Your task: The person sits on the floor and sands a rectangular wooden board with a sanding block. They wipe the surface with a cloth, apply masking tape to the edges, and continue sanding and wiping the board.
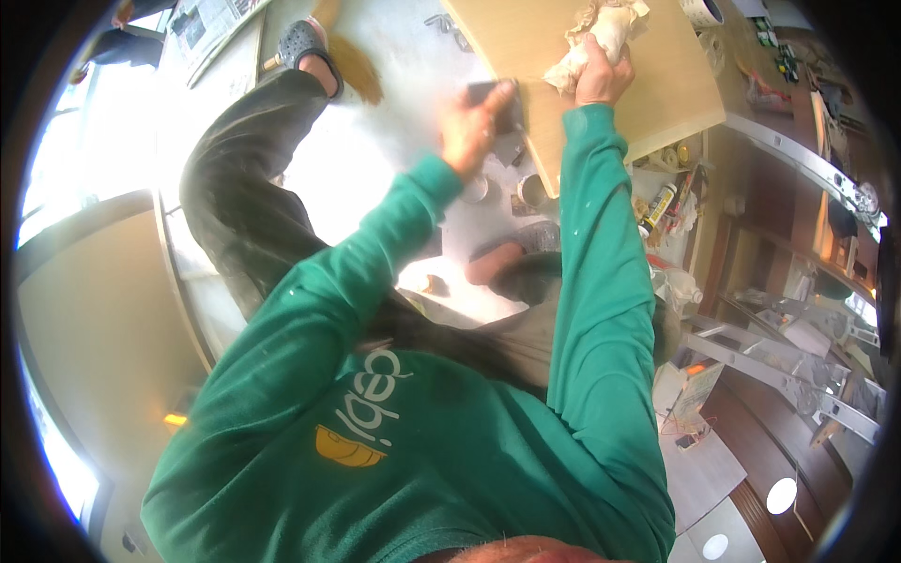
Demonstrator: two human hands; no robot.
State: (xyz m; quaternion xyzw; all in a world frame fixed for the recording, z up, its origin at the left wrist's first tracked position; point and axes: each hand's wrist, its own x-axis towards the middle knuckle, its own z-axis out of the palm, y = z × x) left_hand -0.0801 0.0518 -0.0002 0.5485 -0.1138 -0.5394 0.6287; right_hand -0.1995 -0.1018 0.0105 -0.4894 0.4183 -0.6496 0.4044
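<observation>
The right hand (605, 77) clenches a crumpled beige wad (612, 28), likely light, soft, best gripped mid-bunch; the blurred left hand (469, 129) seemingly pinches a dark block (510, 114) by the left edge of the wooden panel (671, 80).

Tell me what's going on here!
A person in a green sweatshirt has a crumpled beige wad of cloth or paper in the right hand, over a pale, flat wood-coloured board. The left hand, blurred, seems to grip a dark, flat block by the board's edge.
</observation>
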